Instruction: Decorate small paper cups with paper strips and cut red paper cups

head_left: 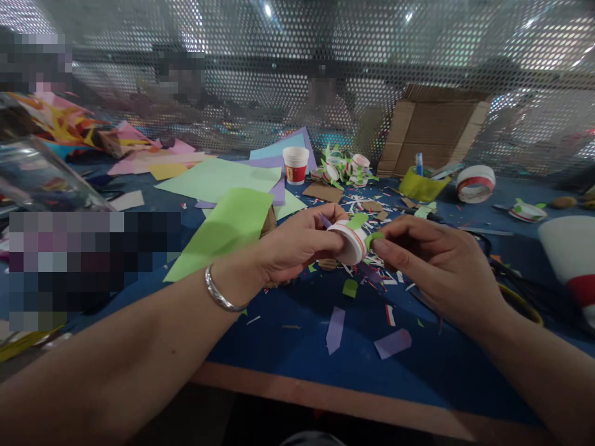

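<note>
My left hand (300, 241) is closed around a cut-off paper cup base (352, 245), white with a red line, tilted with its round bottom toward me. A green paper tab (357, 221) sticks up from its side. Between the thumb and forefinger of my right hand (439, 257) is a second green paper piece (373, 240), which touches the cup base's right side; whether it is stuck there I cannot tell. On the table below lie a purple paper strip (335, 330), another purple piece (393, 343) and a small green piece (350, 288).
Behind my hands are paper scraps (367, 204), a whole paper cup (295, 166) and a heap of green-tabbed cup pieces (346, 167). Green sheets (223, 223) lie left. A yellow holder (424, 184), tape-like cup ring (475, 184) and large white cup (567, 254) stand right.
</note>
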Demonstrator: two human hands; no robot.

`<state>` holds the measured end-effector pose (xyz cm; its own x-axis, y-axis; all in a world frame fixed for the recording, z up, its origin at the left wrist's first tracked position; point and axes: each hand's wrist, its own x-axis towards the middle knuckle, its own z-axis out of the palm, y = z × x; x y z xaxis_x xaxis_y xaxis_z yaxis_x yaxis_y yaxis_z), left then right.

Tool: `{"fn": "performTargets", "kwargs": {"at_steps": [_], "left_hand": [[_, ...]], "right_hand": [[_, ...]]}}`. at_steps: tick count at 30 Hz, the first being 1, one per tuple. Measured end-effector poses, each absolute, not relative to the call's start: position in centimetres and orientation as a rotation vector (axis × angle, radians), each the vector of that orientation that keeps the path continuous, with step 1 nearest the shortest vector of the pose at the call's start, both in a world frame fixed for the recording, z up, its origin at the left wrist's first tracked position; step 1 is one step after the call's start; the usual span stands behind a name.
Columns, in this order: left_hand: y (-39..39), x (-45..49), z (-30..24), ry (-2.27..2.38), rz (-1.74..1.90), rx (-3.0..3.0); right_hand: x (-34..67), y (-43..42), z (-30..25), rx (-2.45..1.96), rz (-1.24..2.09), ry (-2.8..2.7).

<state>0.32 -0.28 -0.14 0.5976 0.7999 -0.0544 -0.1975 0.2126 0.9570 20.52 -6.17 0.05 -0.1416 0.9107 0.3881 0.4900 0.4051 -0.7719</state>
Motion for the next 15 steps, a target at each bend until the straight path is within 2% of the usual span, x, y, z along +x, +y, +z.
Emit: {"fn": "performTargets", "kwargs": {"at_steps": [15], "left_hand": [[-0.18,0.31,-0.33,0.642,0.758,1.190]], "right_hand": [[20.66,-6.19,0.00,-1.208,0.630,-1.818]]}}
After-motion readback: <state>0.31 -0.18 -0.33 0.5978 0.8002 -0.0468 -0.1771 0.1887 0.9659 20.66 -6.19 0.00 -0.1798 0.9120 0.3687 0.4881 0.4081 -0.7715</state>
